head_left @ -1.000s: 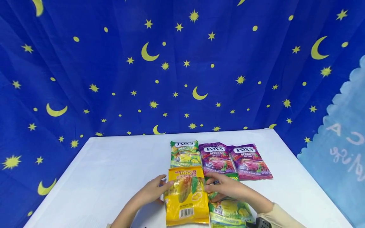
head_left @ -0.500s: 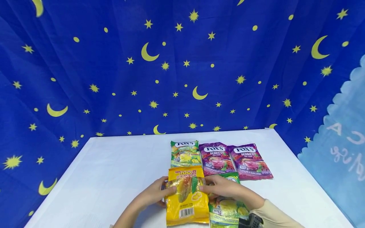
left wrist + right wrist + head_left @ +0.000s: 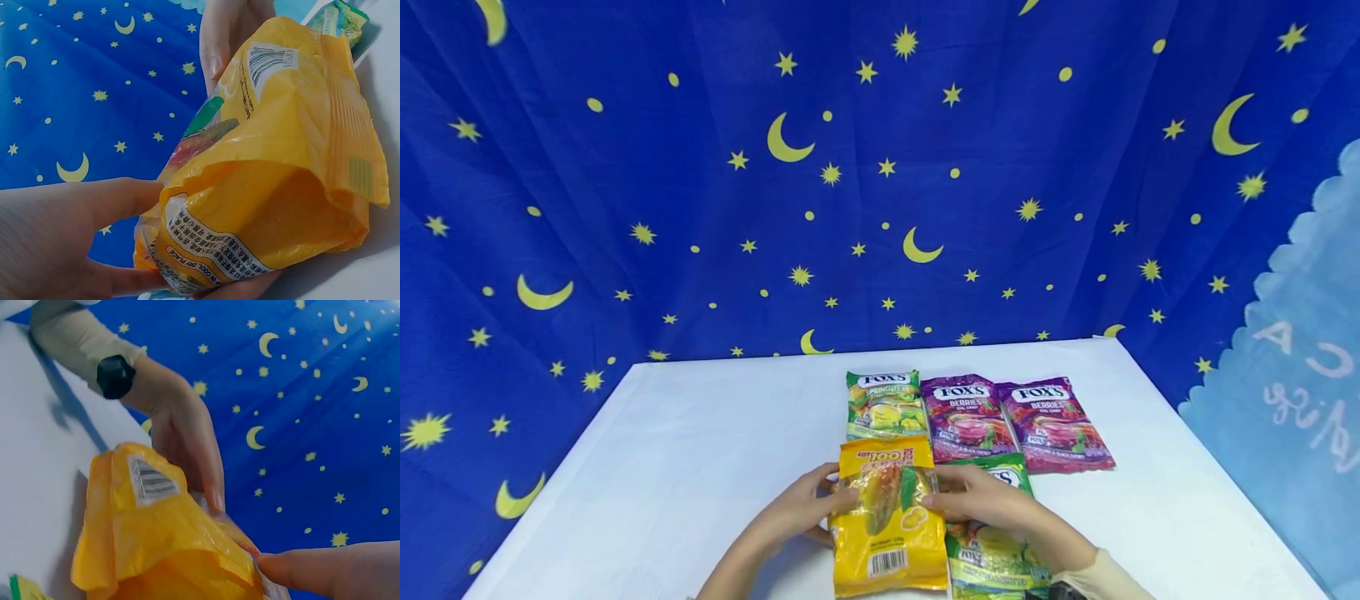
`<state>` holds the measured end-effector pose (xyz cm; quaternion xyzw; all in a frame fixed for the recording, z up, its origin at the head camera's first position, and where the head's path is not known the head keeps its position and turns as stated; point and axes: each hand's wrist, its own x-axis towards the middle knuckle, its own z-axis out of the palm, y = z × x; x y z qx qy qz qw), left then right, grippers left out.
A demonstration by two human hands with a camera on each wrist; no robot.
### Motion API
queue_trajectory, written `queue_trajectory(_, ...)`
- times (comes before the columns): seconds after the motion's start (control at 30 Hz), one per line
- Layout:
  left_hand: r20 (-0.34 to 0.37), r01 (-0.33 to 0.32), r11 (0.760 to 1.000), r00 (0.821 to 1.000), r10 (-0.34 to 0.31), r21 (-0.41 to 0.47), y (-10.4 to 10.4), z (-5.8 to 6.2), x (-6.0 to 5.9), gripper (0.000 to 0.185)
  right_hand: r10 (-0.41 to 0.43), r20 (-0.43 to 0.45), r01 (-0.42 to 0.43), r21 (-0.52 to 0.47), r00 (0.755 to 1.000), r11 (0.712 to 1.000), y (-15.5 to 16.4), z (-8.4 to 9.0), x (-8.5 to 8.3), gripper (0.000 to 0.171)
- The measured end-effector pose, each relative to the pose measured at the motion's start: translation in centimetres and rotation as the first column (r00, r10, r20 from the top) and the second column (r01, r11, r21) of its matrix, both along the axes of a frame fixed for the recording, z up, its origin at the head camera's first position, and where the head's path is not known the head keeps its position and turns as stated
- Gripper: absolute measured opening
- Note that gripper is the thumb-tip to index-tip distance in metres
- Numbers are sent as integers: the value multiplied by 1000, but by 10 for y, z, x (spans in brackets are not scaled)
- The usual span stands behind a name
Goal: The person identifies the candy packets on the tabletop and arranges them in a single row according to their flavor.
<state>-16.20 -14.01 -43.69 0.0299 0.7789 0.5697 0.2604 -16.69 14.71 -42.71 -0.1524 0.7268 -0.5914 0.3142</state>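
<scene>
While the yellow packet point(image 3: 889, 530) at the near middle of the white surface point(image 3: 700, 450) is gripped at its edges by the left hand point(image 3: 801, 510) and right hand point(image 3: 988, 498), even, gentle pressure is best kept, lest the green packet point(image 3: 1000, 558) beneath be dragged.

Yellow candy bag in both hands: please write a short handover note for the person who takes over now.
Left hand grips the left edge of the yellow plastic candy bag; right hand grips its right edge. The bag lies on the white table, near edge. Behind it: one green Fox's bag, two purple Fox's berries bags. Another green bag lies under the right hand. Done: bag grasped. Left: placing it, I judge.
</scene>
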Motion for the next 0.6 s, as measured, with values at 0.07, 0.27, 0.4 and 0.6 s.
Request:
queue_trajectory(0.07, -1, -2, 1000, 1000, 2, 4, 0, 0, 0, 75, -13, -3, 13, -28, 1000, 1000, -1, 0, 2, 59)
queue_trajectory(0.27, -7, -21, 1000, 1000, 20, -22, 1, -2, 1, 72, -55, -4, 55, -45, 998, 997, -3, -3, 6, 55)
queue_trajectory(0.4, 0, -36, 999, 999, 36, -40, 1, -3, 2, 72, -76, -25, 76, -12, 997, 997, -5, -4, 9, 56)
queue_trajectory(0.6, 0, -62, 998, 998, 62, -22, -2, -2, 4, 74, -111, -31, 111, 19, 993, 994, -10, -3, 12, 62)
